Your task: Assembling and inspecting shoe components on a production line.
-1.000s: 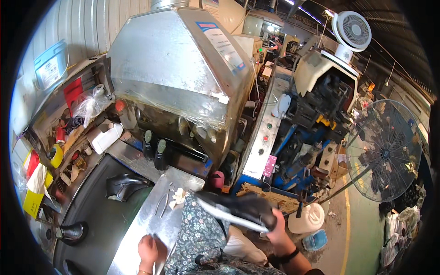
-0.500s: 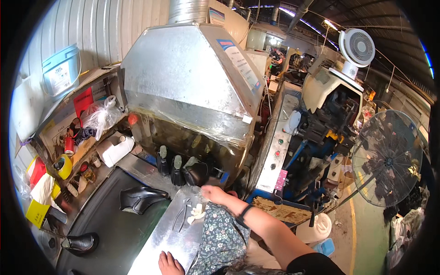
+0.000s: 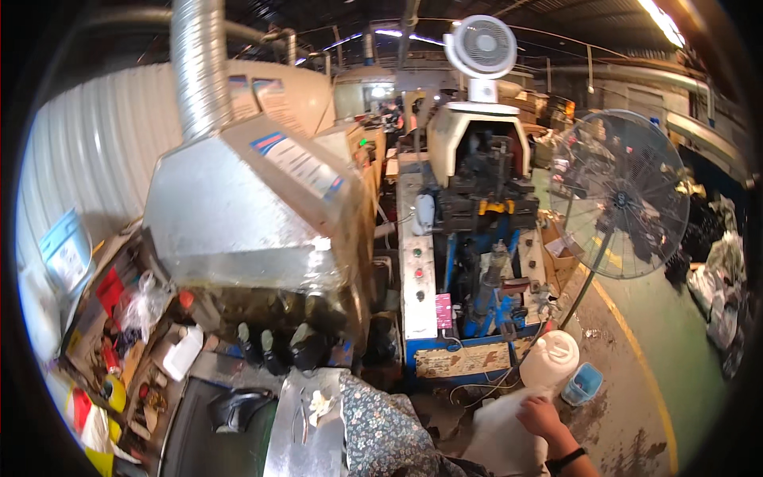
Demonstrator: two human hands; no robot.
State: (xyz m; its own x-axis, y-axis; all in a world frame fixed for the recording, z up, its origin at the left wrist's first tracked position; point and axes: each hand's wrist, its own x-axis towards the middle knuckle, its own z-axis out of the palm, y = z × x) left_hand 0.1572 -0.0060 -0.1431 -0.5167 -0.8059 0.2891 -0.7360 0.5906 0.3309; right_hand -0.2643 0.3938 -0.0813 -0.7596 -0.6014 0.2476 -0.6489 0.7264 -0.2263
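My right hand point(image 3: 540, 417), with a black band at the wrist, is low on the right, over a whitish sheet-like thing point(image 3: 501, 433) and just below a white plastic jug point(image 3: 550, 359). Its fingers look curled; whatever they hold, if anything, is hidden. My left hand is out of view. A floral cloth point(image 3: 385, 429) covers my front beside a metal tabletop point(image 3: 278, 453), where a pincer-like tool point(image 3: 300, 420) and a crumpled white piece point(image 3: 320, 406) lie. One black shoe point(image 3: 238, 409) rests on the dark belt point(image 3: 199, 445); several dark shoes point(image 3: 308, 347) stand under the hood.
The metal hood point(image 3: 238, 215) rises at left. Ahead is a machine with a button panel point(image 3: 419, 270) and a small white fan point(image 3: 482, 46) on top. A large stand fan point(image 3: 620, 195) and a blue basket point(image 3: 584, 383) are at right. A cluttered shelf point(image 3: 103, 318) lines the left.
My view has swung right and up. My right hand has left the spot by the dark shoes and moved right, near the jug. My left hand, earlier on the metal tabletop, has gone from view.
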